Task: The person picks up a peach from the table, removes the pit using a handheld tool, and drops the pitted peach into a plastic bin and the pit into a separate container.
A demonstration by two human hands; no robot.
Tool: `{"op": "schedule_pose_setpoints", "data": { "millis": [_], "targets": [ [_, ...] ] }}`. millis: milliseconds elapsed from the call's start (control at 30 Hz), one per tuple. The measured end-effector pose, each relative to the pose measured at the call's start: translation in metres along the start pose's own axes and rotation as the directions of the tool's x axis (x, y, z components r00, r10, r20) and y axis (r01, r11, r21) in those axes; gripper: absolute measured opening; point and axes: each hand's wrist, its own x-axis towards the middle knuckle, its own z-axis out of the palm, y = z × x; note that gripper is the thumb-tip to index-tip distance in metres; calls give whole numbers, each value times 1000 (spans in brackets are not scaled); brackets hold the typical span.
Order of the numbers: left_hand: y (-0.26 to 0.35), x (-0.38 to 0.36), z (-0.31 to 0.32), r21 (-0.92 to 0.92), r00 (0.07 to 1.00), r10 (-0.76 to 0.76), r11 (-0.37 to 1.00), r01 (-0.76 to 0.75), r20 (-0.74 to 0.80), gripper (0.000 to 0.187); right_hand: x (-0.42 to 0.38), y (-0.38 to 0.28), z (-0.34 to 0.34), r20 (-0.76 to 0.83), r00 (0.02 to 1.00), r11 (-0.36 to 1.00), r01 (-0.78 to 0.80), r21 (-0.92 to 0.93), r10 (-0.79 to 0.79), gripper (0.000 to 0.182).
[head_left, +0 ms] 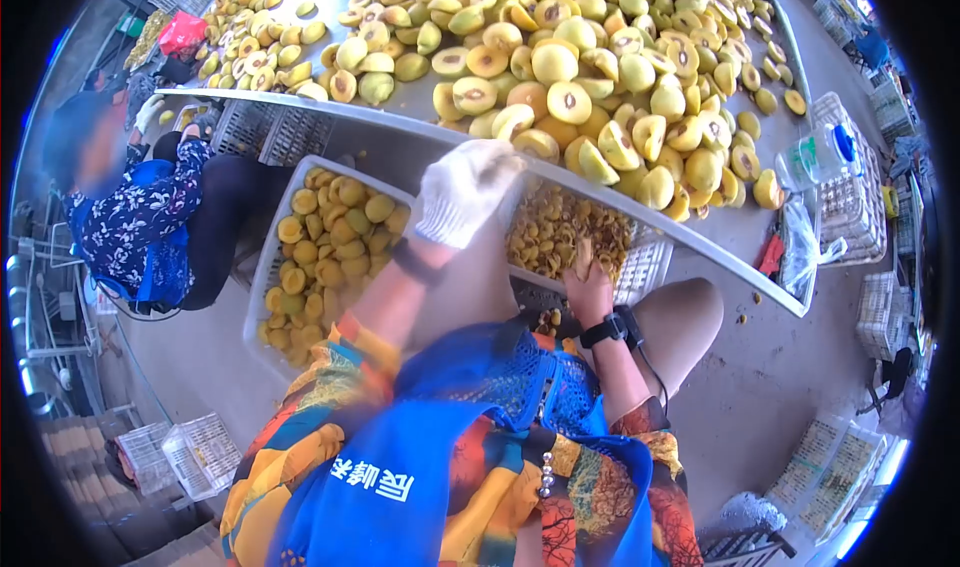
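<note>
My left hand, in a white knitted glove, is at the near edge of the metal table, with its fingers curled closed. What it holds, if anything, is hidden. My bare right hand is over a crate of brown and yellow scraps under the table edge. Its fingers are drawn together, and I cannot make out what is in them. A heap of halved yellow stone fruit, many with pits showing, covers much of the table. Left of my legs, a white crate holds yellow fruit pieces.
A seated person in a blue apron works at the left. A plastic jug, a clear bag and a red-handled item are at the table's right end. White crates stand lower left; more crates stand lower right.
</note>
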Motion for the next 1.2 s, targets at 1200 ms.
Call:
{"op": "schedule_pose_setpoints", "data": {
  "millis": [1200],
  "targets": [
    [28,-23,31,-718,626,-585,104,689,516,36,-26,-111,-49,-306,939,887,272,373,-159,41]
  ]
}}
